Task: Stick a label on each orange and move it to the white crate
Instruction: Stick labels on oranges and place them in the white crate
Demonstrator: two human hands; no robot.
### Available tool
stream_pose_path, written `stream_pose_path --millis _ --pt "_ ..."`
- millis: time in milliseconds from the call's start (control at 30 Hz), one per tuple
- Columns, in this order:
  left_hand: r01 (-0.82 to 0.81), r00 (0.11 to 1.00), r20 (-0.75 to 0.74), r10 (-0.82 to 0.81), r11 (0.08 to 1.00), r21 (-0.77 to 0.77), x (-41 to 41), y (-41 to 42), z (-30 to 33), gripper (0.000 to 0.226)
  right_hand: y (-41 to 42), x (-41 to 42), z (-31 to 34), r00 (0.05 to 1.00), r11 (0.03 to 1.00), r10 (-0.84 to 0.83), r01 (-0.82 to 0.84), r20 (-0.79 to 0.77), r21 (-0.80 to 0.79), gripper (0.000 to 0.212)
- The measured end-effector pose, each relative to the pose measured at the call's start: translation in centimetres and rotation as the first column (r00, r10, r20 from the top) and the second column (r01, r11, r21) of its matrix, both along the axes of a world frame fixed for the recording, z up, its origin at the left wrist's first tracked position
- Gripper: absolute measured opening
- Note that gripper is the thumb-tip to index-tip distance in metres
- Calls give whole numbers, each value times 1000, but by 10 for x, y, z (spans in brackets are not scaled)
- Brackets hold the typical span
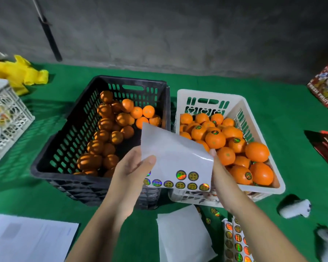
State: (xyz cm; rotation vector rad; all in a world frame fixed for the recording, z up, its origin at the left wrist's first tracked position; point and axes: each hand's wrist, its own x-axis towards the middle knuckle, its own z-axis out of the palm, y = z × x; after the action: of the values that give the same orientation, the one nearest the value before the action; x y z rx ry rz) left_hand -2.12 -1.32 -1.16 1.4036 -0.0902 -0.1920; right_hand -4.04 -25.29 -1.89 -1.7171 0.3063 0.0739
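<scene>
Left hand [133, 167]: I've got the label sheet [175, 157] pinched at its left edge, thumb on top.
Right hand [219, 173]: gripping the sheet's right edge.
Sheet: thin, floppy, curling; few labels left along the bottom, peel there.
Oranges [106, 137]: unlabelled in the black crate [68, 140]; firm, round, may roll.
White crate [235, 103]: touching alongside, filling up; room near its far end.

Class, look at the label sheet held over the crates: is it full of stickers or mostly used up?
Mostly used up. The label sheet is bare white except for a few round stickers along its bottom edge.
</scene>
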Motion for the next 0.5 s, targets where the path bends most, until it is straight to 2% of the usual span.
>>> stream_pose_path --millis 33,100,133,167,200,267,300,367,400,433,467,500 --pt "16 1000 5 -16 1000 15 6 0 2 26 6 -2 -1 998 990 40 -34 -48 135 58" --pt "13 997 73 -21 994 111 23 -1 2 26 5 1 -4 992 904 125 -121 17 409 82" --pt "3 992 122 -23 986 165 34 -2 0 25 4 5 -3 988 858 142 -156 64 490 95" --pt "0 986 161 -34 979 206 46 -1 0 25 4 10 -3 986 843 125 -163 109 513 98" --pt "24 978 195 -75 968 251 59 0 0 23 5 15 -5 983 873 83 -150 161 464 85" --pt "133 940 242 -242 911 391 88 2 -2 19 8 26 -13 964 975 -52 -7 260 220 38" --pt "181 919 237 -314 872 456 105 2 -7 18 9 30 -18 946 991 -111 80 305 111 26" --pt "206 929 143 -341 799 566 143 1 -22 24 10 35 -36 920 979 -173 200 352 -41 21" --pt "179 942 92 -322 717 673 163 1 -33 25 12 36 -43 910 962 -189 246 368 -115 21" --pt "164 945 27 -325 544 823 182 2 -45 30 16 37 -50 901 935 -189 287 390 -208 26" --pt "172 935 -64 -349 288 942 197 3 -57 41 18 38 -56 895 897 -176 317 410 -308 34" --pt "175 920 -146 -364 48 983 209 8 -70 57 21 39 -60 890 857 -158 339 428 -387 40"
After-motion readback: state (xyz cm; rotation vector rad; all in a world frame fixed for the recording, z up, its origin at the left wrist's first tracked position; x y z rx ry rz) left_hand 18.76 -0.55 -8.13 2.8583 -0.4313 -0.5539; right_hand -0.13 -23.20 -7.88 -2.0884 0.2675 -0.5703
